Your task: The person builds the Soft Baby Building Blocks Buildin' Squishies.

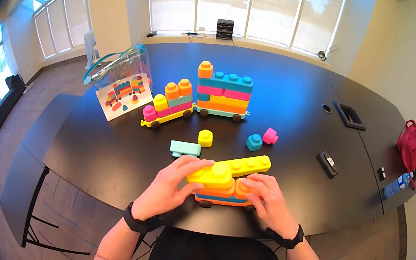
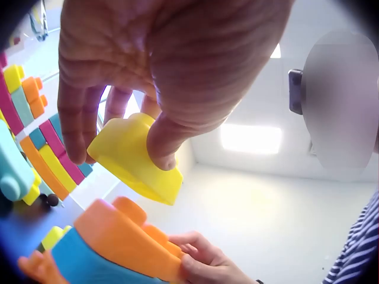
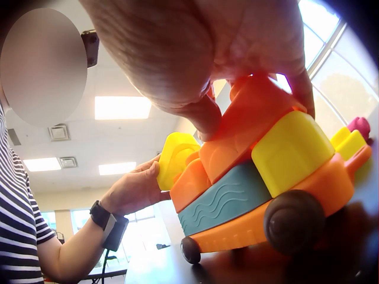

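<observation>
My left hand (image 1: pixel 166 184) pinches a yellow block (image 1: pixel 214 175) between thumb and fingers. In the left wrist view that yellow block (image 2: pixel 133 160) hangs tilted, apart from the orange block (image 2: pixel 118 231) below. My right hand (image 1: pixel 273 202) grips an orange block on the near wagon, a stack on an orange wheeled base (image 1: pixel 224 203). The right wrist view shows a blue block (image 3: pixel 228 198) and a yellow one (image 3: pixel 293 154) on the base, under orange blocks. A long yellow block (image 1: pixel 245 166) lies behind the wagon.
Two built wagons, one low (image 1: pixel 175 114) and one tall (image 1: pixel 223 100), stand farther back, beside a picture card (image 1: pixel 124 97) and clear bag. Loose blocks lie between: yellow (image 1: pixel 205 138), pale green (image 1: pixel 185 148), blue (image 1: pixel 254 142), pink (image 1: pixel 270 135). A bottle (image 1: pixel 397 185) is far right.
</observation>
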{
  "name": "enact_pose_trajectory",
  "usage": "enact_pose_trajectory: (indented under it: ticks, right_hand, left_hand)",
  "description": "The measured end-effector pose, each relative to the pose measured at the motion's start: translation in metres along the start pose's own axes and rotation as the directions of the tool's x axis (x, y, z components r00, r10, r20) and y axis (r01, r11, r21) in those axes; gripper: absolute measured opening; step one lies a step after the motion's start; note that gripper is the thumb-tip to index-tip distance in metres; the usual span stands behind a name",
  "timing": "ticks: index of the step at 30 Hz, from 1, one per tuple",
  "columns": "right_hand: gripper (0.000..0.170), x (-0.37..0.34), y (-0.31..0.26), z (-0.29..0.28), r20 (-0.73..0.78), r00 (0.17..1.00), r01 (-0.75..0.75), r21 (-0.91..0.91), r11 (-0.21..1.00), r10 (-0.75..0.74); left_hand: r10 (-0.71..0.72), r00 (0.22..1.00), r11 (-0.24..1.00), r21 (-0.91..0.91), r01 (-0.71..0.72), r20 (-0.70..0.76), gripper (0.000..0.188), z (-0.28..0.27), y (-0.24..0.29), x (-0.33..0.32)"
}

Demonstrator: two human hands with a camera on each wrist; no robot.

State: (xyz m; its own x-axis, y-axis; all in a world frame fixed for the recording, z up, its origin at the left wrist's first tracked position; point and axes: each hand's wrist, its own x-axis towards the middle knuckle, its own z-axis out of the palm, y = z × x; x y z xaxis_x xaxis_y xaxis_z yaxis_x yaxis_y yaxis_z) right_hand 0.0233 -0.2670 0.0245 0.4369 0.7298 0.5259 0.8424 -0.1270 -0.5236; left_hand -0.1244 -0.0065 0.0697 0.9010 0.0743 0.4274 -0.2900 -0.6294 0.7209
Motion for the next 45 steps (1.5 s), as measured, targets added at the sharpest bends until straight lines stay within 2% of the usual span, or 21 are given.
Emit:
enact_pose_trajectory:
  ticks: [9, 15, 21, 28, 31, 34, 36, 38, 41, 44, 45]
  right_hand:
    - [0.04, 0.0, 0.001, 0.002, -0.009, 1.0, 0.014, -0.011, 1.0, -0.014]
    - [0.04, 0.002, -0.004, 0.004, -0.004, 1.0, -0.002, -0.002, 1.0, 0.002]
    - [0.042, 0.004, -0.005, 0.006, 0.004, 1.0, -0.004, 0.002, 1.0, 0.004]
    - [0.042, 0.007, -0.006, 0.007, 0.04, 0.999, 0.004, 0.003, 1.0, -0.004]
    - [0.037, 0.021, -0.009, -0.008, 0.197, 0.98, -0.031, 0.094, 0.995, 0.012]
    - [0.034, 0.066, 0.008, -0.038, 0.503, 0.861, -0.004, 0.162, 0.987, -0.079]
    - [0.033, 0.098, 0.022, -0.039, 0.438, 0.893, 0.028, 0.168, 0.985, -0.1]
    - [0.041, 0.133, 0.027, -0.034, 0.468, 0.883, 0.021, 0.026, 0.999, -0.031]
    - [0.054, 0.173, 0.061, 0.007, 0.444, 0.894, 0.09, -0.043, 0.995, -0.062]
    - [0.069, 0.196, 0.074, 0.047, 0.528, 0.849, 0.109, -0.117, 0.987, -0.031]
    - [0.072, 0.203, 0.076, 0.058, 0.585, 0.811, 0.102, -0.159, 0.982, 0.01]
  left_hand:
    - [0.025, 0.999, 1.0, 0.007, -0.026, 0.021, 0.059, 0.01, 0.0, 0.007]
    - [0.053, 0.998, 0.998, 0.03, -0.053, -0.024, 0.058, 0.018, -0.004, 0.007]
    - [0.064, 0.998, 0.997, 0.031, -0.064, 0.006, 0.066, 0.015, -0.016, 0.0]
    - [0.136, 0.991, 0.968, 0.215, -0.131, -0.009, 0.072, 0.013, -0.016, -0.012]
    - [0.115, 0.993, 0.975, 0.194, -0.111, -0.008, 0.073, 0.004, -0.017, -0.011]
    - [0.077, 0.997, 0.984, 0.161, -0.076, -0.003, 0.072, -0.004, -0.018, -0.014]
    - [0.056, 0.998, 0.988, 0.143, -0.056, 0.005, 0.07, -0.008, -0.017, -0.015]
    - [0.081, 0.997, 0.989, 0.125, -0.079, -0.007, 0.068, -0.008, -0.02, -0.015]
    - [0.101, 0.995, 0.991, 0.091, -0.099, -0.021, 0.065, -0.008, -0.02, -0.016]
    - [0.057, 0.998, 0.996, 0.064, -0.055, -0.023, 0.066, -0.01, -0.018, -0.016]
    - [0.034, 0.999, 0.998, 0.057, -0.033, -0.021, 0.067, -0.011, -0.017, -0.016]
